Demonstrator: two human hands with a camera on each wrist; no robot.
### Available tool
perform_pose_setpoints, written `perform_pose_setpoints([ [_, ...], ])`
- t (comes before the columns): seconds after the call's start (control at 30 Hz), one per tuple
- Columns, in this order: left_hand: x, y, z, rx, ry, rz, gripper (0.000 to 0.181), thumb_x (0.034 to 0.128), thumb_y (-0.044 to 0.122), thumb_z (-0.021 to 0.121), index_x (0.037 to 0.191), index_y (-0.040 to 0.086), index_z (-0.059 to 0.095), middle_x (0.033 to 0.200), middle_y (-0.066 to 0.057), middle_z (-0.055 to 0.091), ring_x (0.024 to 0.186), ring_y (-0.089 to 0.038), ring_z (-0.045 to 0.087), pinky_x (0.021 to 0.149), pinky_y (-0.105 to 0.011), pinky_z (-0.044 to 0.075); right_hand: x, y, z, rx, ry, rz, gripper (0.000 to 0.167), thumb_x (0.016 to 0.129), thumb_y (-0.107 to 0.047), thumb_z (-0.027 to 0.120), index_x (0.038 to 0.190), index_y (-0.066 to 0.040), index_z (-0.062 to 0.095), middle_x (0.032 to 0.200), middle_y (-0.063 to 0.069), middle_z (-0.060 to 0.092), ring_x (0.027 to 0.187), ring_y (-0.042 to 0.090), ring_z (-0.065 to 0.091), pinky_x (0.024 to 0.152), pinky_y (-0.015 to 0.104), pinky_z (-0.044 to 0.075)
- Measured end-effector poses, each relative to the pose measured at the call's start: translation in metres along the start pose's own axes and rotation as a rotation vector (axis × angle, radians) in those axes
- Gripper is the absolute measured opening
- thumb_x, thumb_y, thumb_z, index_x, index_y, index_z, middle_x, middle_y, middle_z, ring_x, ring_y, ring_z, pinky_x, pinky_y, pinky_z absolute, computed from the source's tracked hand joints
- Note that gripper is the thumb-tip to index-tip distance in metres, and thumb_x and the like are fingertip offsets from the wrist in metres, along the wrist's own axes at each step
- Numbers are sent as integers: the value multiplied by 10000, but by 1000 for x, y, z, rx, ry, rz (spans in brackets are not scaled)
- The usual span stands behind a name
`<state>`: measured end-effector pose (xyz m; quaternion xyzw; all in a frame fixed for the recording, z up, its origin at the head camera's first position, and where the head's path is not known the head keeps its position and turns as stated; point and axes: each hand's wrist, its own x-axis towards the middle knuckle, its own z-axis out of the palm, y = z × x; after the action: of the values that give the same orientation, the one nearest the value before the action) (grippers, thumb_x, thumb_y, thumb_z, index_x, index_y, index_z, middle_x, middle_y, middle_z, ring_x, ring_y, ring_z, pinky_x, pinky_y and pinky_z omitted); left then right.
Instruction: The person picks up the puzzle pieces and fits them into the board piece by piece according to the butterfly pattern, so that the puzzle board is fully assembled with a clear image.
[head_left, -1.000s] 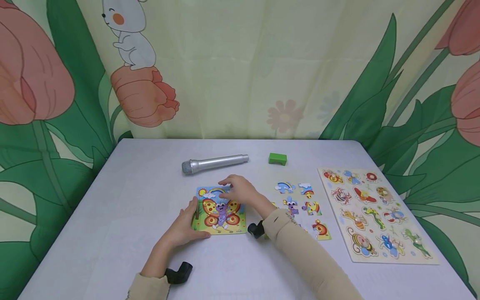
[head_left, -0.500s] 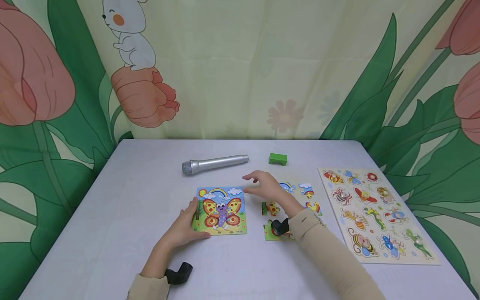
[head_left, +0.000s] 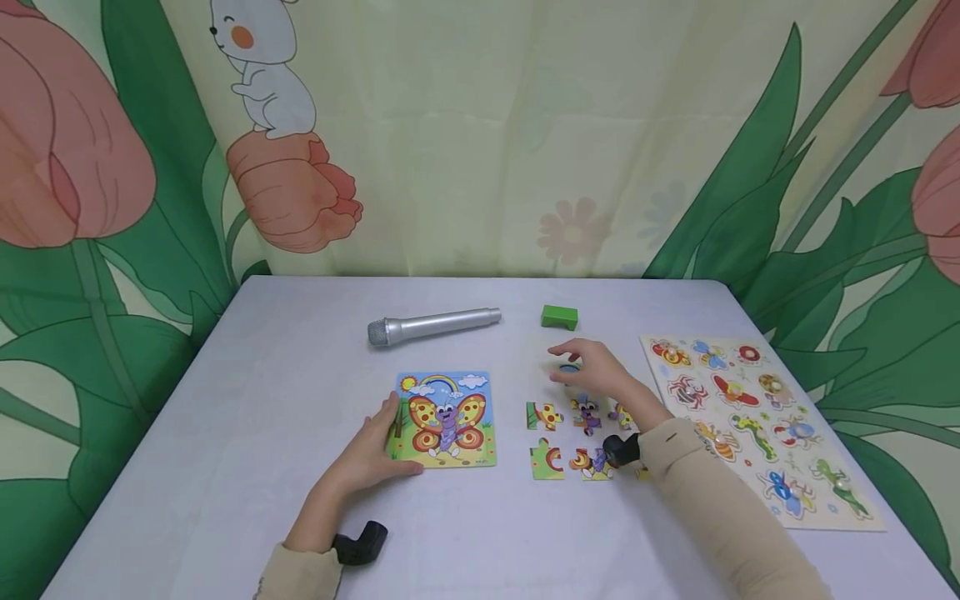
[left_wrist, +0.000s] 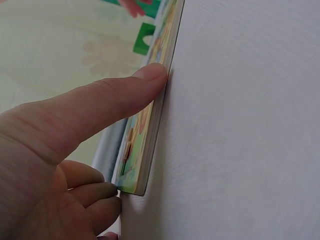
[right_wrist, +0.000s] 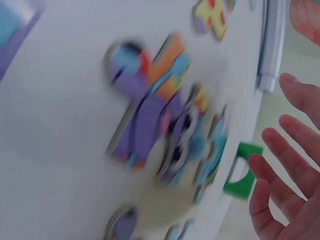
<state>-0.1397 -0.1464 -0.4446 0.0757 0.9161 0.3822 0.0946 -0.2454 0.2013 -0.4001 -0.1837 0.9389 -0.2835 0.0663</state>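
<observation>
A butterfly puzzle board (head_left: 448,417) lies flat on the table, showing the whole picture under a rainbow. My left hand (head_left: 363,454) holds its near left corner, fingers along the left side and thumb (left_wrist: 120,95) on the near edge. Over the loose puzzle pieces to the right hovers my right hand (head_left: 596,371), fingers apart and slightly bent, holding nothing. Partly covered beneath it is a rainbow puzzle piece (head_left: 568,368). The piece with the butterfly's face (head_left: 586,414) and one with a green left edge (head_left: 543,416) lie nearer; others hide under the right forearm.
A silver toy microphone (head_left: 435,326) lies behind the board. To its right sits a green arched block (head_left: 559,317). A large wooden insect board (head_left: 757,433) occupies the table's right side, partly beneath the right sleeve. A printed curtain (head_left: 465,150) hangs behind the table.
My right hand has left the top right part of the butterfly board and moved right, over the loose pieces. The left hand and the board have stayed in place.
</observation>
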Motion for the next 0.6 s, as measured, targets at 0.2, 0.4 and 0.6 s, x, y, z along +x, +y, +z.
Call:
perform_pose_setpoints([
  [0.2, 0, 0, -1, -3, -3, 0, 1115, 659, 299, 818, 1440, -35, 95, 1493, -206, 123, 1369, -334, 110, 1112, -466, 65, -6, 20, -8, -30, -26, 42, 489, 797, -188, 713, 1229, -17, 561, 1207, 169, 552, 1050, 333, 500, 847, 445, 458],
  [0.4, -1, 1, -2, -7, 0, -2, 1112, 658, 300, 819, 1443, -20, 101, 1497, -190, 123, 1370, -325, 112, 1110, -467, 75, -6, 31, -11, -63, -63, 101, 482, 795, -168, 713, 1233, -36, 561, 1235, 184, 523, 1083, 361, 480, 878, 473, 446],
  [0.6, -1, 0, -2, -13, -2, -3, 1114, 654, 297, 822, 1444, -16, 100, 1497, -190, 122, 1370, -328, 109, 1108, -468, 84, -6, 35, -12, -98, -96, 114, 456, 804, -132, 696, 1229, -34, 563, 1221, 190, 530, 1100, 355, 484, 908, 495, 428],
])
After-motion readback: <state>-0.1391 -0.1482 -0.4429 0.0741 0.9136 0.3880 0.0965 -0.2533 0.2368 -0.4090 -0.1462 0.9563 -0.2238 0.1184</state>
